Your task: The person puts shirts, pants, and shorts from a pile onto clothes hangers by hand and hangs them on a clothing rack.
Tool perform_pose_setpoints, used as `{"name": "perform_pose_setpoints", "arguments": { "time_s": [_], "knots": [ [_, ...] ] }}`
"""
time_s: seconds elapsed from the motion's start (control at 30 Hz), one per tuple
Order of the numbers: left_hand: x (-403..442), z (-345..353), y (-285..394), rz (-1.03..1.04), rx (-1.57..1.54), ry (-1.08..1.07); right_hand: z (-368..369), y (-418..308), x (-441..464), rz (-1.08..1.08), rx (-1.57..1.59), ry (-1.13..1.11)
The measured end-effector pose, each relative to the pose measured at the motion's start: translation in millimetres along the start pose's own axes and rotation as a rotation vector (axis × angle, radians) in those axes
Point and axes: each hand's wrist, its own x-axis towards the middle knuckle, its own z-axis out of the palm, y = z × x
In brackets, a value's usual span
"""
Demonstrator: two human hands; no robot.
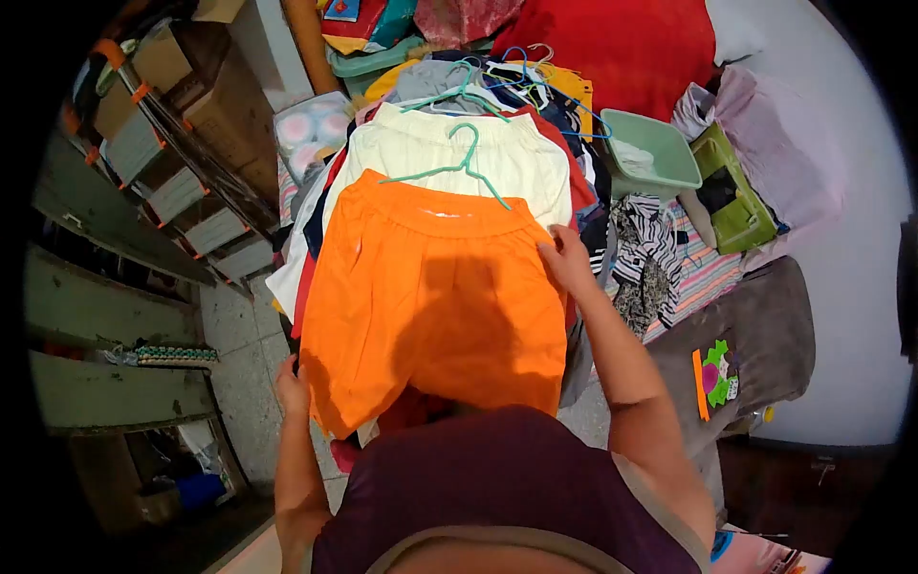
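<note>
Where your right hand is: pinching side edge of orange shorts
Left hand: at leg edge; can't tell grip

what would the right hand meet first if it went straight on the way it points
The right hand, touching the orange shorts, would probably meet the cream garment next, though depth is unclear.
</note>
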Motion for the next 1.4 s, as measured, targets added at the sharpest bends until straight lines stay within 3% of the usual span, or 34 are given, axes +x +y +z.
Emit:
{"name": "perform_pose_setpoints", "arguments": {
  "time_s": [0.07,0.17,0.27,0.4,0.5,0.63,0.77,0.87,1.0,1.13,1.3,1.4],
  "knots": [
    [14.5,9.5,27.3,0.209,0.012,0.037,9.5,2.3,22.2,0.042,-0.013,-0.132],
    [20.7,4.4,96.2,0.412,-0.045,0.057,-10.9,-43.9,30.7,0.158,-0.089,-0.559],
    [12.8,-14.3,160.9,0.520,-0.147,0.048,-9.2,-76.5,-0.2,-0.094,-0.019,-0.352],
    [-1.0,-42.1,214.4,0.649,-0.211,0.175,-19.6,-133.8,-71.9,-0.313,-0.094,-0.625],
    [-6.6,-58.3,228.9,0.717,-0.330,0.283,-19.9,-147.1,-101.8,-0.431,0.044,-0.545],
    [-8.2,-76.9,232.8,0.922,-0.223,0.389,-55.9,-158.3,-100.1,-0.550,0.120,-0.463],
    [3.0,-93.3,210.1,0.730,-0.320,0.469,-79.9,-158.5,-104.7,-0.519,0.211,-0.337],
    [17.7,-106.3,189.5,0.355,-0.426,0.310,-107.1,-171.6,-106.8,-0.321,0.154,-0.215],
    [29.1,-95.2,137.5,0.312,-0.517,0.170,-148.4,-202.6,-110.8,-0.221,0.053,-0.032],
    [12.0,-95.8,139.0,0.269,-0.546,0.031,-189.7,-235.0,-153.1,-0.125,0.049,0.232],
    [10.7,-76.7,150.7,0.550,-0.627,-0.059,-235.3,-278.4,-231.9,-0.019,0.242,0.590],
    [-0.5,-82.3,200.4,0.702,-0.781,-0.087,-254.7,-310.6,-282.0,-0.012,0.299,0.699]
  ]
}}
